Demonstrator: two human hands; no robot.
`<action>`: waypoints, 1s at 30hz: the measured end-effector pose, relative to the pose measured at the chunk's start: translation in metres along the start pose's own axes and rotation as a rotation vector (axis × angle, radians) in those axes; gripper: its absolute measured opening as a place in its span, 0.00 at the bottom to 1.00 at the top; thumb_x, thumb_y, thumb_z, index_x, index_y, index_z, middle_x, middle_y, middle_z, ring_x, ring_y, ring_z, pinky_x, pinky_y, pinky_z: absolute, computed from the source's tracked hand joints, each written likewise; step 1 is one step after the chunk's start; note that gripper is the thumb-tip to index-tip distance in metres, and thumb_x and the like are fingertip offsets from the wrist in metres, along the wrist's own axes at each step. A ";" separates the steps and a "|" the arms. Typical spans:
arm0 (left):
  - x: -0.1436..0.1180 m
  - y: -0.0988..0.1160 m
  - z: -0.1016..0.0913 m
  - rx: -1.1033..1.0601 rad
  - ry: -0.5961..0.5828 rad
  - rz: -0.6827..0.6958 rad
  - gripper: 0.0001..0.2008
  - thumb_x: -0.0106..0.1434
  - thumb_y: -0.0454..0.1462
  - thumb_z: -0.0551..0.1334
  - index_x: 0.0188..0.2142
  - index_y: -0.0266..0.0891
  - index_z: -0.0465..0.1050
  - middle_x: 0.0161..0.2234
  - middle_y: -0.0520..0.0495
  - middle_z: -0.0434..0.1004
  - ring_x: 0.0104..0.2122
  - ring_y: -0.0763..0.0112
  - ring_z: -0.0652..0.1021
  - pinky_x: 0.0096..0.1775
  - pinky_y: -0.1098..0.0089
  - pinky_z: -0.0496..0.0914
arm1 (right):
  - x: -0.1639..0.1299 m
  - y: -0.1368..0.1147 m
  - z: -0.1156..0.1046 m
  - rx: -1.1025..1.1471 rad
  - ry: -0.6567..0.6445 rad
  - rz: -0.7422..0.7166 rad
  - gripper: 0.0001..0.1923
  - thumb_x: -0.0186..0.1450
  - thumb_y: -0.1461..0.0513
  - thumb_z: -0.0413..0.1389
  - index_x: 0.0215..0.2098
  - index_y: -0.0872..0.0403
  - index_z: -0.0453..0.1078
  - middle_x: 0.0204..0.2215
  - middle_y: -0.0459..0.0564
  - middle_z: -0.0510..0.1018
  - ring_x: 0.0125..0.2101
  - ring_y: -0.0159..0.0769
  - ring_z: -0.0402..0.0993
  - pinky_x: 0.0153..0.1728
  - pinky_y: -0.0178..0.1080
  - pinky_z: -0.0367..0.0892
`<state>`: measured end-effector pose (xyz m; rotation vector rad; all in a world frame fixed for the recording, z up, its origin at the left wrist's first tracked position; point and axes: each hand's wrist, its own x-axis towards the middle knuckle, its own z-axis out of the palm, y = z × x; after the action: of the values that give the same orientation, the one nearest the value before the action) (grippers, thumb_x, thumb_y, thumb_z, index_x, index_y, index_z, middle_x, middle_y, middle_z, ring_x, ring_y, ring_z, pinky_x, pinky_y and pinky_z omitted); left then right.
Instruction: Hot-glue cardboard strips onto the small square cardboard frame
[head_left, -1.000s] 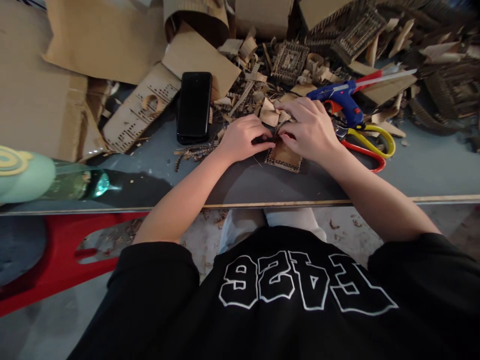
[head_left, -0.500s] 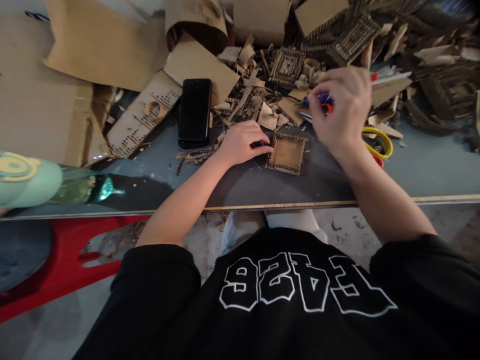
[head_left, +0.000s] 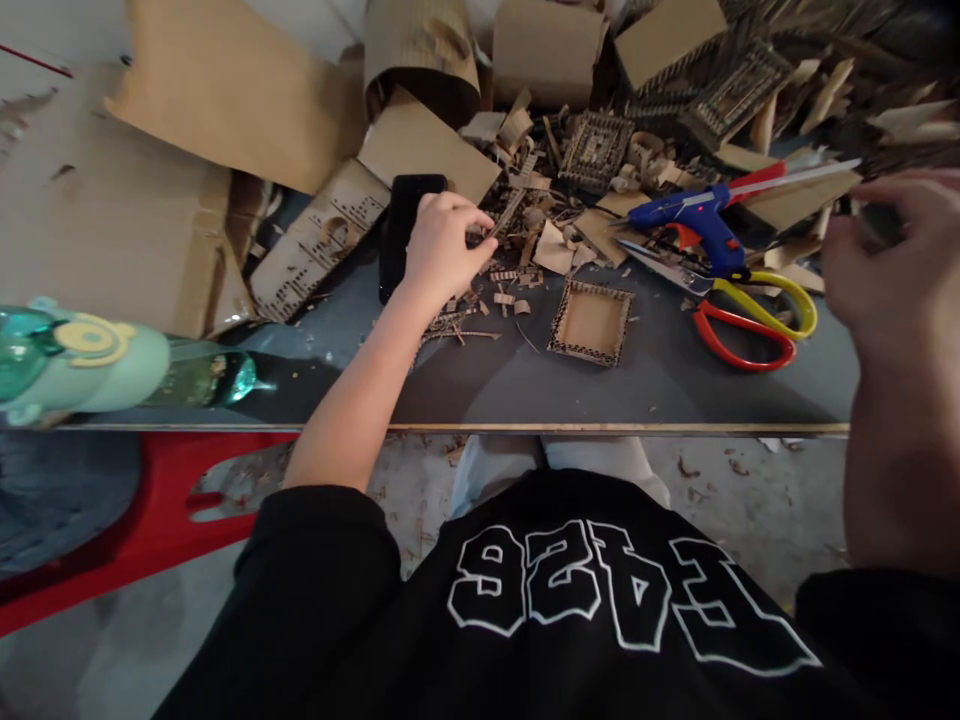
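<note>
Left hand (head_left: pixel 442 250) off the cardboard frame (head_left: pixel 590 322), now at its 10 o'clock pinching scraps (head_left: pixel 504 222) beside the phone (head_left: pixel 405 215) — right hand (head_left: pixel 889 265) off the glue gun (head_left: pixel 694 215), raised at 3 o'clock — frame lying free

Left hand (head_left: pixel 439 245) pinches cardboard scraps (head_left: pixel 501 222) beside phone (head_left: pixel 397 215); right hand (head_left: pixel 892 265) raised.

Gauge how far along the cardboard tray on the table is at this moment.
Done: the small cardboard tray has a base and a strip rim on all four sides, lying free on the table.
In hand: the left hand picks among cardboard scraps beside the phone; the right hand pinches something small, blurred.
Left: nothing covers the tray; glue gun and scissors lie untouched.
</note>
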<state>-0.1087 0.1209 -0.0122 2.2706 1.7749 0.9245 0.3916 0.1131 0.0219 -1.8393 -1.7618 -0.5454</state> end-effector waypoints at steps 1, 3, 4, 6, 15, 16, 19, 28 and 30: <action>0.002 0.003 0.004 0.031 -0.051 -0.008 0.16 0.60 0.53 0.75 0.40 0.49 0.81 0.47 0.45 0.81 0.56 0.51 0.74 0.59 0.45 0.73 | -0.009 -0.007 -0.004 0.030 -0.022 0.020 0.12 0.60 0.68 0.67 0.43 0.54 0.83 0.44 0.55 0.87 0.51 0.44 0.84 0.56 0.46 0.72; 0.006 0.011 0.006 0.086 -0.092 -0.031 0.14 0.60 0.49 0.76 0.40 0.49 0.80 0.47 0.46 0.80 0.57 0.52 0.71 0.59 0.44 0.72 | -0.022 -0.014 -0.007 0.087 -0.020 0.037 0.10 0.58 0.67 0.66 0.39 0.55 0.83 0.43 0.56 0.87 0.50 0.46 0.85 0.57 0.49 0.71; 0.008 0.015 0.003 0.117 -0.071 -0.042 0.11 0.62 0.46 0.75 0.40 0.49 0.79 0.47 0.46 0.80 0.57 0.53 0.71 0.60 0.44 0.71 | -0.027 -0.014 -0.007 0.102 -0.002 0.031 0.10 0.57 0.66 0.65 0.38 0.54 0.82 0.43 0.56 0.88 0.50 0.47 0.85 0.56 0.49 0.71; 0.015 0.023 -0.010 0.181 0.033 -0.061 0.04 0.67 0.38 0.70 0.41 0.49 0.79 0.49 0.46 0.80 0.57 0.53 0.72 0.60 0.44 0.70 | -0.036 -0.010 -0.003 0.128 0.064 0.007 0.08 0.55 0.64 0.64 0.34 0.53 0.80 0.40 0.55 0.88 0.47 0.48 0.86 0.55 0.50 0.71; 0.036 0.031 -0.010 0.199 -0.174 -0.014 0.07 0.63 0.39 0.71 0.32 0.50 0.75 0.52 0.48 0.77 0.61 0.54 0.67 0.62 0.48 0.68 | -0.060 -0.016 0.007 0.374 0.194 -0.192 0.16 0.62 0.52 0.54 0.31 0.50 0.80 0.35 0.54 0.88 0.38 0.47 0.87 0.47 0.49 0.75; 0.039 0.028 0.001 0.209 -0.174 -0.040 0.09 0.62 0.39 0.73 0.30 0.49 0.74 0.51 0.47 0.77 0.61 0.54 0.66 0.62 0.48 0.68 | -0.062 -0.018 0.006 0.391 0.192 -0.219 0.16 0.63 0.51 0.54 0.32 0.50 0.80 0.36 0.54 0.88 0.39 0.47 0.87 0.47 0.50 0.75; 0.055 0.019 0.028 0.213 -0.102 -0.161 0.20 0.56 0.42 0.78 0.23 0.45 0.66 0.42 0.46 0.75 0.57 0.56 0.65 0.60 0.50 0.70 | -0.065 -0.022 0.005 0.435 0.222 -0.206 0.15 0.63 0.49 0.54 0.31 0.47 0.78 0.34 0.55 0.87 0.37 0.50 0.85 0.46 0.53 0.73; 0.053 0.027 -0.049 -0.023 0.155 -0.117 0.03 0.60 0.37 0.72 0.32 0.44 0.80 0.29 0.51 0.83 0.30 0.61 0.81 0.37 0.54 0.76 | -0.068 -0.025 -0.001 0.542 0.134 -0.224 0.15 0.67 0.50 0.53 0.40 0.42 0.82 0.39 0.56 0.86 0.41 0.56 0.81 0.49 0.60 0.67; 0.041 0.038 -0.059 -0.106 0.170 -0.014 0.07 0.64 0.46 0.72 0.38 0.49 0.83 0.34 0.50 0.86 0.38 0.56 0.84 0.43 0.51 0.80 | -0.068 -0.026 -0.008 0.556 0.019 -0.217 0.16 0.70 0.49 0.53 0.45 0.38 0.82 0.43 0.55 0.86 0.45 0.58 0.80 0.50 0.61 0.65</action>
<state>-0.1026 0.1311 0.0680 2.1698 1.7571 1.2114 0.3615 0.0546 -0.0115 -1.2666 -1.8735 -0.1233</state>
